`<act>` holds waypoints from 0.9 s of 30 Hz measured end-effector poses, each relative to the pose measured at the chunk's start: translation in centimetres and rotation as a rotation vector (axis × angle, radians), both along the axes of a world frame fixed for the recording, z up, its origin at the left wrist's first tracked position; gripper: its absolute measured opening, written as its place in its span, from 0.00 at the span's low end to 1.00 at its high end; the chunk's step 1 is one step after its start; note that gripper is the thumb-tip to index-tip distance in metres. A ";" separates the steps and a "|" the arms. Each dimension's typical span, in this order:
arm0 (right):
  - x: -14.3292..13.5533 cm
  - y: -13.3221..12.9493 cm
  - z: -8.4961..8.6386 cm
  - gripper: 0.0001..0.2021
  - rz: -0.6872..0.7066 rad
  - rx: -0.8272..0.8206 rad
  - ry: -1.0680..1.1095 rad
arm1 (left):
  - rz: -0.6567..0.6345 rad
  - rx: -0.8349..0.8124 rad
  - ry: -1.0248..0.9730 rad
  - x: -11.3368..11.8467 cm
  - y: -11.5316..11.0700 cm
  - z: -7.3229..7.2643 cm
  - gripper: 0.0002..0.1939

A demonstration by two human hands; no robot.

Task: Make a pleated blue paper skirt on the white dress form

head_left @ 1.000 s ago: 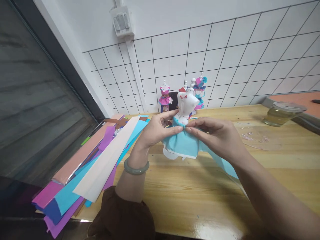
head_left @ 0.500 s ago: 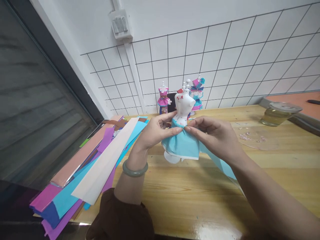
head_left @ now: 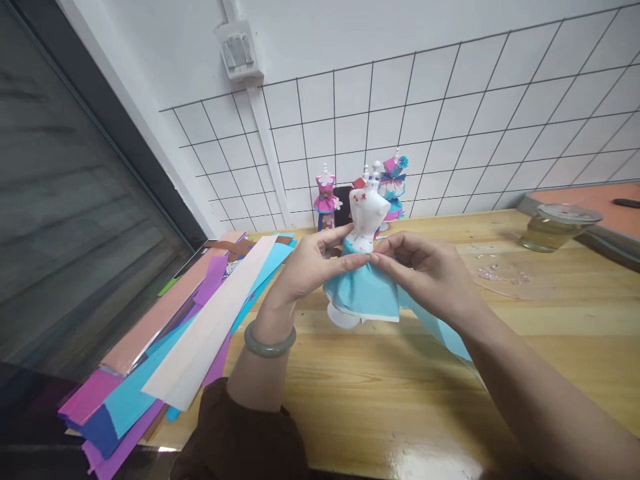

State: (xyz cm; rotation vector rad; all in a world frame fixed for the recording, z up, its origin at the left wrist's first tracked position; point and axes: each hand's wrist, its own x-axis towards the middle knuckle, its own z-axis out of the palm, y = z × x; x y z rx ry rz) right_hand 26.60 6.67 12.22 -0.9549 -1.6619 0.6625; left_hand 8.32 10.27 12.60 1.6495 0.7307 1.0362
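A small white dress form (head_left: 369,210) stands upright on a round white base (head_left: 343,316). Light blue crepe paper (head_left: 365,291) wraps its waist like a gathered skirt, with a white lower edge. My left hand (head_left: 316,263) is closed at the left of the waist, its thumb pressing the paper's top edge. At the front right, my right hand (head_left: 431,270) pinches the gathers between thumb and fingers. From there a loose blue strip trails rightward below my right wrist. Tiny red decorations (head_left: 360,197) sit on the form's chest.
Coloured paper strips (head_left: 215,327) lie piled at the left. Behind stand two dressed mini forms, one pink (head_left: 326,200) and one pink and blue (head_left: 393,187). At the right are a clear cup of yellowish liquid (head_left: 556,227) and a clear dish of small gems (head_left: 500,273).
Both hands stay at the waist of the dress form. My right fingertips and the pinched paper have shifted very slightly; the skirt's right hem sits a little lower.
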 end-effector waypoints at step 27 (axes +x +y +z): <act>-0.7 0.4 -2.3 0.08 -0.217 0.953 -0.589 | 0.203 -0.104 -0.238 -0.4 1.2 -0.1 0.24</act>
